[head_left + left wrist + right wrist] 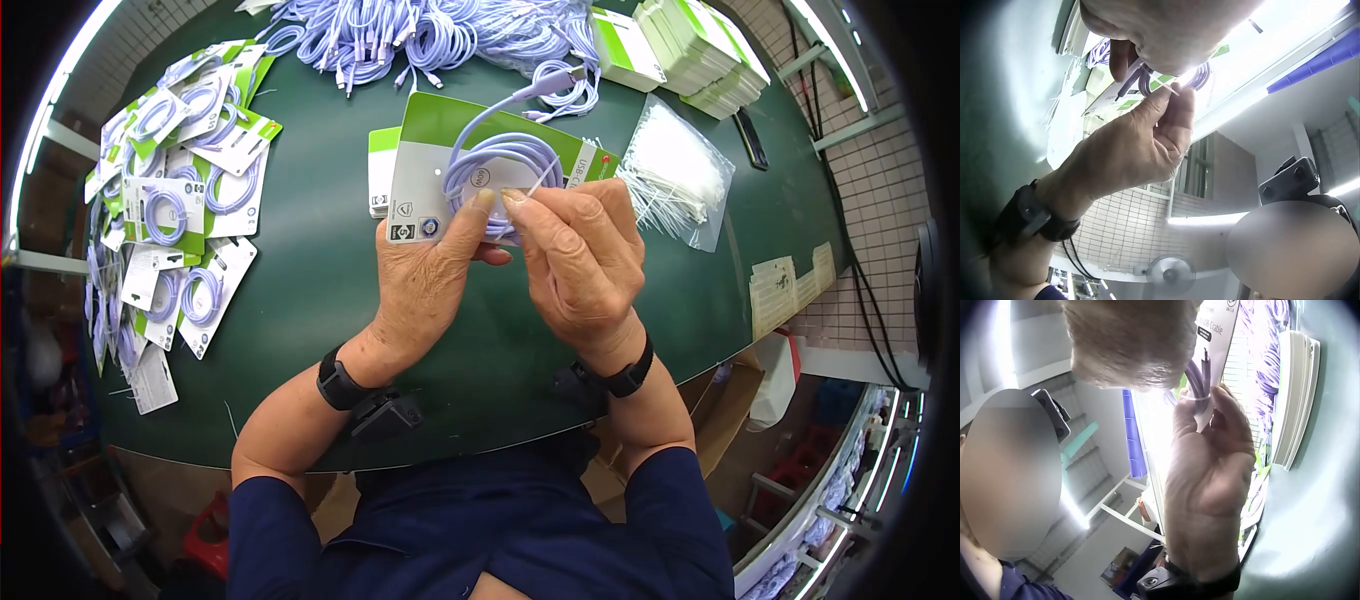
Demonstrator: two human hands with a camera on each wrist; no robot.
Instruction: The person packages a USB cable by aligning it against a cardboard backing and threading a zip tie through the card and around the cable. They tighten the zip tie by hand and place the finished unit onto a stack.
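A green and white card (425,165) with a coiled lilac cable (515,150) on it is held up over the table. The left hand (425,280) grips card and coil from the lower left, thumb on the front at the coil. A thin white tie (541,180) crosses the coil's right side; the right hand (585,260) pinches it between thumb and index finger. In the left wrist view the right hand (1129,147) pinches the tie's pale end. The right wrist view shows the left hand (1210,469) at the tie looped round the cable (1205,378).
Carded cables (165,215) are heaped at the left of the green table (320,270). Loose lilac cables (370,35) lie at the back, beside stacked cards (685,50). A bag of white ties (680,165) lies right, near a dark object (750,138). More cards (381,165) lie behind the held one.
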